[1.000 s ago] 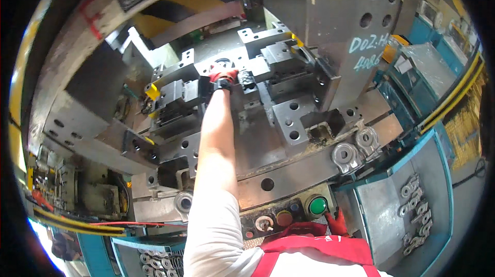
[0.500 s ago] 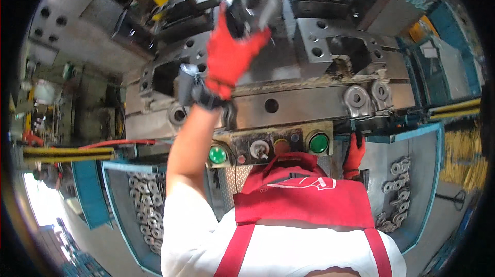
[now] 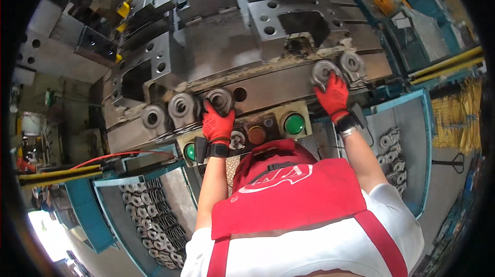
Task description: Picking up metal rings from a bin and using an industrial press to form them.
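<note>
Hidden palms, covered parts and cut-off bins

The red-gloved left hand (image 3: 218, 124) covers the lower edge of a round grey metal ring part (image 3: 219, 99), and the red-gloved right hand (image 3: 332, 95) hides part of another grey ring part (image 3: 323, 71), so neither grip can be judged. The red cap (image 3: 268, 154) masks the button panel's (image 3: 268, 122) lower edge. The left blue bin of grey forgings (image 3: 149, 215) runs off the lower rim.

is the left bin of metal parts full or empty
Far from empty: the left bin holds many grey ring-ended parts heaped along it, though bare floor shows too.
</note>
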Motion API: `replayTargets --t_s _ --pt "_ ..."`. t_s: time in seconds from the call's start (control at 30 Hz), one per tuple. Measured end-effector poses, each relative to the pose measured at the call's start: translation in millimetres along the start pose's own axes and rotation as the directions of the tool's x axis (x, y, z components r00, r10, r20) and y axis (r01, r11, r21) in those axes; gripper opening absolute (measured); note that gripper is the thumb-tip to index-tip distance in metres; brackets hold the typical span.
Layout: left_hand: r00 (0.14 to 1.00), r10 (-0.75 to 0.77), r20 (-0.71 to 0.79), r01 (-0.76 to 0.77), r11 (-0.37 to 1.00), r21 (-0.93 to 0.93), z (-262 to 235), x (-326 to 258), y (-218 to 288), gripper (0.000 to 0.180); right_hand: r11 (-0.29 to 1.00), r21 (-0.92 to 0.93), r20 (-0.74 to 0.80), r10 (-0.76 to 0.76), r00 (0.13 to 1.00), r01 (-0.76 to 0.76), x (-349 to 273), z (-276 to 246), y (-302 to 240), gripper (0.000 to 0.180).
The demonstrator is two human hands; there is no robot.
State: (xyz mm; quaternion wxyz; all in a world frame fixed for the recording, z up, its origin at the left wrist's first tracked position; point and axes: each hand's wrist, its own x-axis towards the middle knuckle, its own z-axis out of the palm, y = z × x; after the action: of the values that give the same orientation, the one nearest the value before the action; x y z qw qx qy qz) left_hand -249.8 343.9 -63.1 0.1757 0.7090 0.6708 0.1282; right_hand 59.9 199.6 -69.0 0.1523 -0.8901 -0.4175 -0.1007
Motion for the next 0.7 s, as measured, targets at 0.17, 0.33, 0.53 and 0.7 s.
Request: replayTargets --t_s 0.17,0.33,0.53,0.7 --pt "0.996 0.056 -0.067 -0.043 0.982 0.186 17.3 -1.9 1.2 0.087 0.972 -0.232 0.031 0.052 0.998 -0.044 19.8 0.0 -4.5 0.088" --pt "0.994 0.103 -0.043 -0.095 0.983 0.159 -1.2 -16.6 4.5 0.082 0.954 -0.299 0.205 0.073 0.976 -0.008 26.1 4.6 -1.8 0.090" --pt "0.962 0.260 -0.080 -0.264 0.963 -0.047 -33.9 -43.0 -9.3 0.068 0.954 -0.299 0.236 0.061 0.970 0.013 32.4 12.7 12.3 0.094" --pt "0.959 0.216 -0.182 -0.262 0.924 -0.280 -46.5 -50.9 -33.3 0.057 0.973 -0.233 0.280 0.066 0.958 0.001 34.7 9.6 15.3 0.103"
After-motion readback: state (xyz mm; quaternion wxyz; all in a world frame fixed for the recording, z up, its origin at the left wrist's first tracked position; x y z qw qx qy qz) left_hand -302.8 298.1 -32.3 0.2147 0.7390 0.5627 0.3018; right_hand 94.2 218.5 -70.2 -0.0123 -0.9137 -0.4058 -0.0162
